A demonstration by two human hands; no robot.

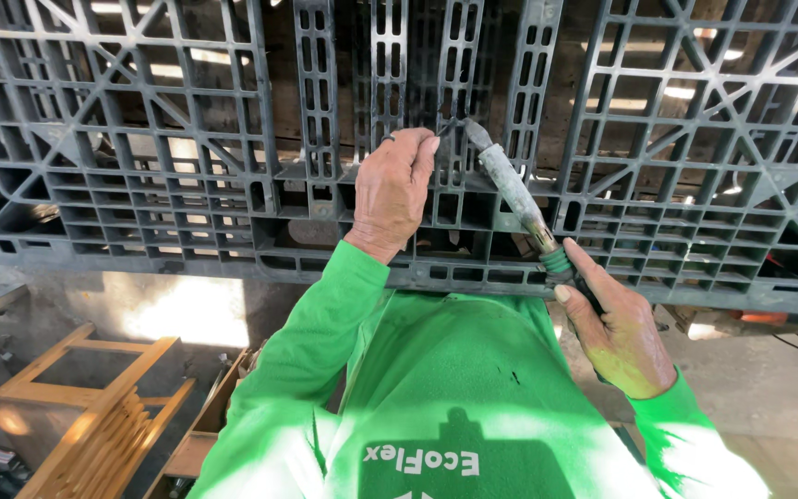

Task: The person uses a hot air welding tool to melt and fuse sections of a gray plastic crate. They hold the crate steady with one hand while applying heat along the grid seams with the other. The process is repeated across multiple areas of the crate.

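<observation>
Two hands work at the centre slats of a dark grey plastic pallet (676,176): the left hand (392,189) is curled, fingertips pinching a thin dark strip (448,127) against a slat, and the right hand (616,333) is wrapped around the green handle of a soldering-iron-like tool (513,189). Its grimy grey shaft slants up-left, tip touching the pallet just beside the left fingertips. Green sleeves (325,333) below; wooden frames (94,407) lower left.
</observation>
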